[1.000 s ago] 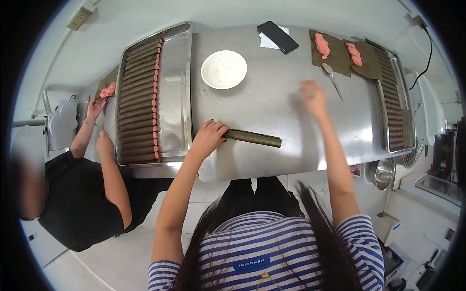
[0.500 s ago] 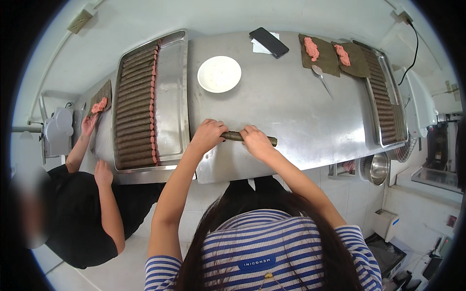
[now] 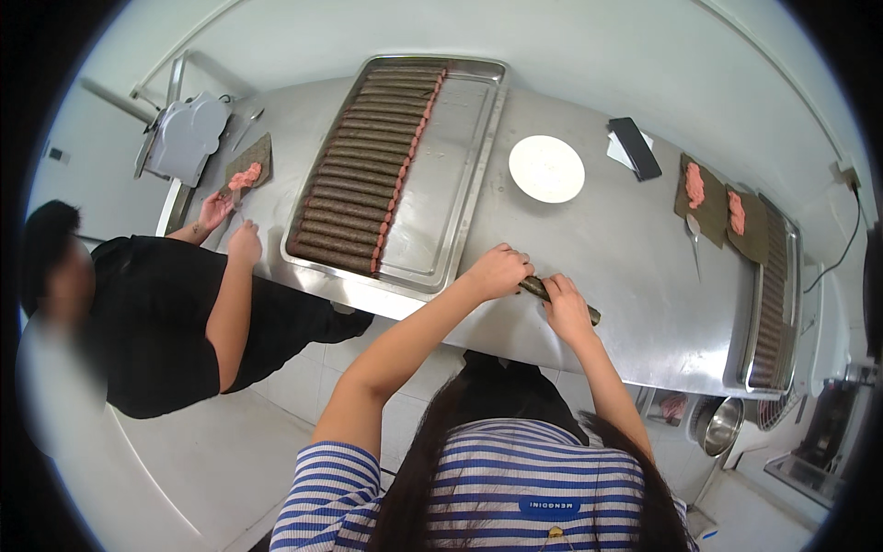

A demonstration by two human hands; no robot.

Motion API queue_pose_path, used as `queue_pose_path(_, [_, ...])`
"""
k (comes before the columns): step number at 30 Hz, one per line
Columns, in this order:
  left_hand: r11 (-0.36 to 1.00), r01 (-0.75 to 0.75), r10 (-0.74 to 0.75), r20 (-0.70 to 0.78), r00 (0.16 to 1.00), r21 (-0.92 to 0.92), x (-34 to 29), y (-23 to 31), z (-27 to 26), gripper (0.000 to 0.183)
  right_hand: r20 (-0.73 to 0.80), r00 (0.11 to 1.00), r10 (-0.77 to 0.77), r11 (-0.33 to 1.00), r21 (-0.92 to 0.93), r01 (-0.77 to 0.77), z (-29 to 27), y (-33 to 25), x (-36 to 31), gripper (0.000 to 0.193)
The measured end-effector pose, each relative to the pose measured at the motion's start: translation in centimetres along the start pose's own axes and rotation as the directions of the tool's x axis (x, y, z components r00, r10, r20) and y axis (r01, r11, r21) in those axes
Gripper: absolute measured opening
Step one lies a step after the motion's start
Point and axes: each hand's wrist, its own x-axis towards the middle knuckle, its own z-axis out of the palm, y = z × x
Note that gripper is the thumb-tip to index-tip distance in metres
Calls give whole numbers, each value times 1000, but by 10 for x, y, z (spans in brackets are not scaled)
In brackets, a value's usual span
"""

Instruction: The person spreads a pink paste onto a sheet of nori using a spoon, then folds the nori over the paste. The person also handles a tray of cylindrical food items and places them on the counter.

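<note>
A dark green seaweed roll [image 3: 533,286] lies slantwise on the steel table near its front edge, pressed under both hands. My left hand [image 3: 499,272] is closed over its left end, hiding that part. Closed on the middle to right of the roll is my right hand [image 3: 567,311], with the bare right end sticking out past it. Beyond my hands stands a white bowl [image 3: 546,169]. To the left, a metal tray [image 3: 464,166] holds a long row of similar rolls [image 3: 359,179] with pink filling at their ends.
At right lie two seaweed sheets with pink paste [image 3: 694,186], a spoon [image 3: 693,226] and another tray of rolls [image 3: 748,363]. A black phone [image 3: 635,147] rests on white paper. At far left a co-worker's hands [image 3: 244,244] work at another paste-topped sheet [image 3: 261,158].
The view has turned left, so the table and trays appear farther right and tilted. Both my hands stay on the roll. The co-worker's hands remain by their sheet.
</note>
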Motion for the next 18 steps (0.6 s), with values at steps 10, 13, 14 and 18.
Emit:
queue_pose_path(10, [697, 717, -600, -565, 566, -22, -106, -147, -9, 55, 14, 1000, 14, 1000, -12, -14, -1, 1, 4, 38])
queue_pose_path(13, [573, 815, -746, -470, 472, -91, -131, -182, 14, 59, 22, 999, 26, 999, -33, -25, 1, 2, 5, 37])
queue_pose_path(14, [579, 808, -752, -456, 477, -110, -136, -187, 21, 58, 22, 999, 25, 999, -36, -25, 0, 1, 5, 37])
queue_pose_path(18, [570, 804, -778, -422, 464, -167, -132, -188, 28, 57, 23, 999, 45, 998, -49, -44, 0, 0, 3, 37])
